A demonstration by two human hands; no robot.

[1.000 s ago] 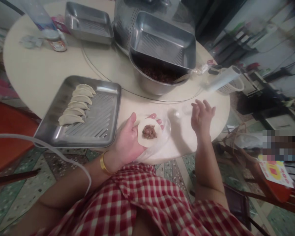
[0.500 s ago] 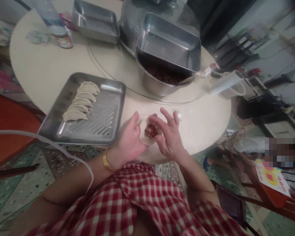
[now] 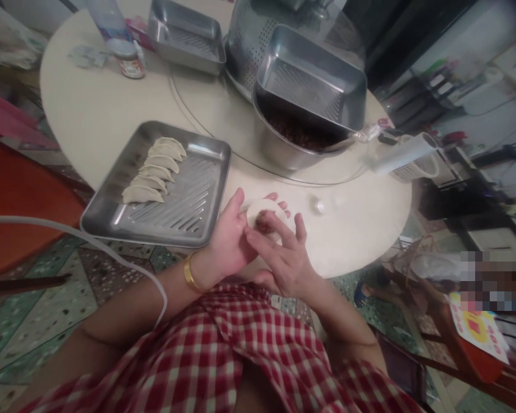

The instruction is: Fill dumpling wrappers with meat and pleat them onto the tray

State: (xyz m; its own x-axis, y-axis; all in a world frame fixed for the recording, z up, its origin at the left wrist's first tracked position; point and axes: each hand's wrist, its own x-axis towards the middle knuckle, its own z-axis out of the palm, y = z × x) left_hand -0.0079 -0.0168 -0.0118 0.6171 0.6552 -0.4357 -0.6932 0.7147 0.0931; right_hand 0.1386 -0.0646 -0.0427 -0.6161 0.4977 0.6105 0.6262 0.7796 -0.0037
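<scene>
My left hand [image 3: 226, 241] cups a round white dumpling wrapper [image 3: 262, 210] with a dab of reddish meat filling in its middle. My right hand [image 3: 284, 258] lies over the near side of the wrapper, its fingers stretched across the left palm and pressing on the dough edge. Both hands hover at the near edge of the round cream table [image 3: 94, 115]. Just left of them stands a steel tray [image 3: 198, 201] holding a row of several folded dumplings [image 3: 152, 171].
A steel bowl of dark filling [image 3: 296, 135] sits behind the hands, with an empty steel tray [image 3: 313, 83] tilted on it and a colander [image 3: 249, 40] behind. Another tray [image 3: 184, 34] and a jar [image 3: 131, 57] stand far left. A white basket [image 3: 413, 158] lies at right.
My right hand came in from the open table at right and now lies across the wrapper in my left palm. The view has shifted so the table sits further right.
</scene>
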